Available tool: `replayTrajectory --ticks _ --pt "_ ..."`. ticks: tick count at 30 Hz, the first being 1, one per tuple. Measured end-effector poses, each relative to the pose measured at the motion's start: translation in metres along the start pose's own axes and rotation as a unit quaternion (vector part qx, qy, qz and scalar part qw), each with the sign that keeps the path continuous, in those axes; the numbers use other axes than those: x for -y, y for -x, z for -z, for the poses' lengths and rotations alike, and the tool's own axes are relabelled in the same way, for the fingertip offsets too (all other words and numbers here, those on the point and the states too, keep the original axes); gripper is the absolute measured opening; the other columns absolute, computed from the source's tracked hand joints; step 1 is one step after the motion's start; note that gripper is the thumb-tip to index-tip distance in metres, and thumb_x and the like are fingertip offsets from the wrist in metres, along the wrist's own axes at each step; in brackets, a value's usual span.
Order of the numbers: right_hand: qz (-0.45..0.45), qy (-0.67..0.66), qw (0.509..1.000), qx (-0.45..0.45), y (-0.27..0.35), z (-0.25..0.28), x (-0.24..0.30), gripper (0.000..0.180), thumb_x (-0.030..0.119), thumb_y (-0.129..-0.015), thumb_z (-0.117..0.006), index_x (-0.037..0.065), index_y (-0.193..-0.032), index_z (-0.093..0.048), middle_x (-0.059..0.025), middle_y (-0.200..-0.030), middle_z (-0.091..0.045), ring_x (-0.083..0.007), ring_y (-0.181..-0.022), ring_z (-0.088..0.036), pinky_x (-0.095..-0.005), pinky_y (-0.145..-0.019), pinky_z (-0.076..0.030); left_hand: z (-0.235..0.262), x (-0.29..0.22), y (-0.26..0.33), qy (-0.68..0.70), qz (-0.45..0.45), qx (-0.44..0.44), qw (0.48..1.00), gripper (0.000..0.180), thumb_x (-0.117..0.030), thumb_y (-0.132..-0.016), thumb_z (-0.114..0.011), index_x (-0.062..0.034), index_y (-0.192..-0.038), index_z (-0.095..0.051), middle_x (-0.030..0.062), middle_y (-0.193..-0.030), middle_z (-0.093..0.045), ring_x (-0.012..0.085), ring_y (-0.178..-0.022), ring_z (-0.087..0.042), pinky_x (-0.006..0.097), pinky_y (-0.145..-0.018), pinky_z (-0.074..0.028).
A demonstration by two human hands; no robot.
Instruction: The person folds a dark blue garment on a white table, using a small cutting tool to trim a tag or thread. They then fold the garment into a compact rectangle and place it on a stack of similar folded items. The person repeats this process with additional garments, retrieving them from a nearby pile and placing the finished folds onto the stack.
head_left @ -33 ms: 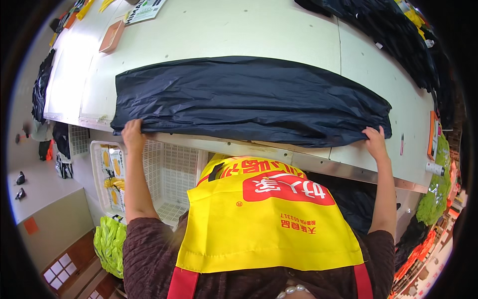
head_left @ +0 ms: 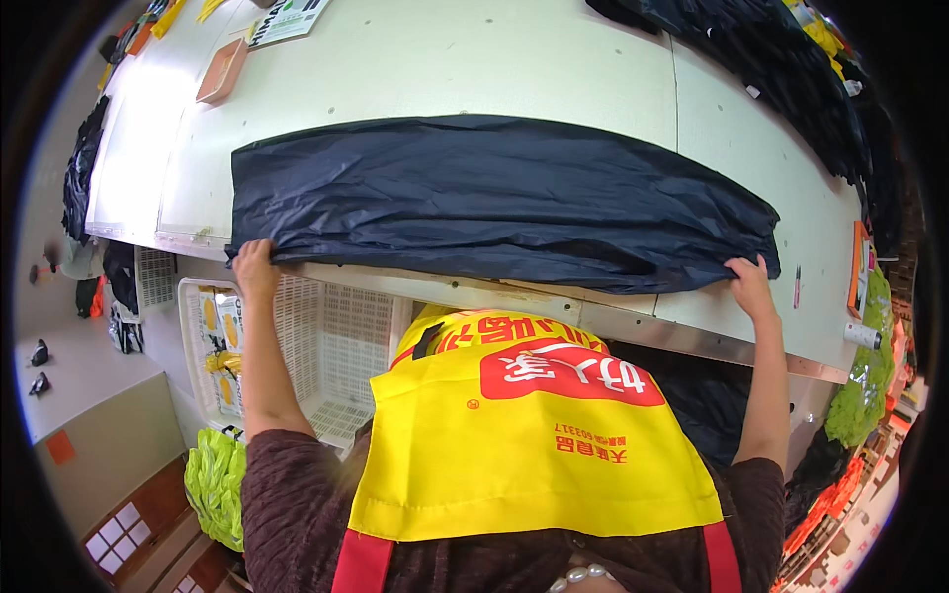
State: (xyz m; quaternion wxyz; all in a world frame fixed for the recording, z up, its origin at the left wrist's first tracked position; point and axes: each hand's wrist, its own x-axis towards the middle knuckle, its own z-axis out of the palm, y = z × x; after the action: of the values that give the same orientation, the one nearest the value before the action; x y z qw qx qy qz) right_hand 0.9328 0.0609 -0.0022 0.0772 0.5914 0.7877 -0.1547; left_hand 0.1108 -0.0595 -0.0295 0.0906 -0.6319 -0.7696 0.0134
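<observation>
A long piece of thin, crinkly navy-black fabric (head_left: 474, 193) lies folded across the white table, its near side along the front edge. My left hand (head_left: 256, 269) pinches its near left corner, fingers closed over the material. At the near right corner my right hand (head_left: 751, 284) grips the hem between thumb and fingers, with some fingers raised. Lengthwise wrinkles run over the fabric, and a loose fold bulges near its right part. What lies under the fabric is hidden.
The white table (head_left: 415, 79) ends in a metal-trimmed edge before me. A pinkish tray (head_left: 222, 71) stands at far left; dark fabric (head_left: 761, 69) is heaped at far right. Below on the left, a white plastic basket (head_left: 341, 366) holds packets. A slim pen-like object (head_left: 798, 287) lies near the right hand.
My left hand has shifted very slightly left, and my right hand slightly right. The fabric's far edge sits a touch nearer me; the fold near its right part gapes more.
</observation>
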Motion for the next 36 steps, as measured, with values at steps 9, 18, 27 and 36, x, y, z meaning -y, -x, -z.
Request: replayTrajectory --ticks 9,18,27,36 --pt "-0.079 -0.098 0.989 0.072 -0.028 0.056 -0.045 0.035 0.032 -0.080 -0.060 -0.002 -0.073 -0.056 -0.0116 -0.062 -0.053 -0.0221 -0.062 -0.052 -0.0348 -0.060 -0.041 0.044 0.046 -0.085 -0.011 0.141 0.234 0.962 0.033 -0.020 -0.075 -0.051 -0.0091 -0.102 -0.066 0.0177 -0.106 -0.062 0.0311 -0.105 -0.056 0.048 -0.100 -0.029" --pt "-0.126 0.132 0.973 -0.143 -0.077 -0.010 -0.039 0.046 0.046 -0.084 -0.054 0.001 -0.074 -0.058 -0.0142 -0.087 -0.058 -0.0345 -0.082 -0.057 -0.0443 -0.073 -0.044 -0.009 0.082 -0.131 0.182 0.155 0.186 0.953 0.030 -0.023 -0.074 -0.059 0.0025 -0.089 -0.062 0.0155 -0.078 -0.064 0.0254 -0.072 -0.060 0.035 -0.067 -0.046" --pt "-0.173 0.141 0.968 -0.118 -0.093 -0.008 -0.058 0.051 0.050 -0.085 -0.050 0.001 -0.069 -0.055 -0.0166 -0.073 -0.058 -0.0365 -0.073 -0.057 -0.0442 -0.064 -0.045 -0.010 0.047 -0.180 0.172 0.272 -0.018 0.947 0.048 -0.042 -0.077 -0.068 0.0036 -0.090 -0.060 0.0086 -0.074 -0.060 0.0179 -0.068 -0.053 0.032 -0.064 -0.044" --pt "-0.188 0.115 0.973 -0.076 -0.091 0.004 -0.096 0.052 0.050 -0.085 -0.050 0.002 -0.064 -0.054 -0.0203 -0.069 -0.059 -0.0394 -0.068 -0.057 -0.0469 -0.062 -0.044 0.001 0.064 -0.220 0.268 0.167 -0.259 0.913 0.036 -0.034 -0.090 -0.056 0.0014 -0.094 -0.059 0.0147 -0.081 -0.060 0.0252 -0.071 -0.054 0.034 -0.069 -0.045"
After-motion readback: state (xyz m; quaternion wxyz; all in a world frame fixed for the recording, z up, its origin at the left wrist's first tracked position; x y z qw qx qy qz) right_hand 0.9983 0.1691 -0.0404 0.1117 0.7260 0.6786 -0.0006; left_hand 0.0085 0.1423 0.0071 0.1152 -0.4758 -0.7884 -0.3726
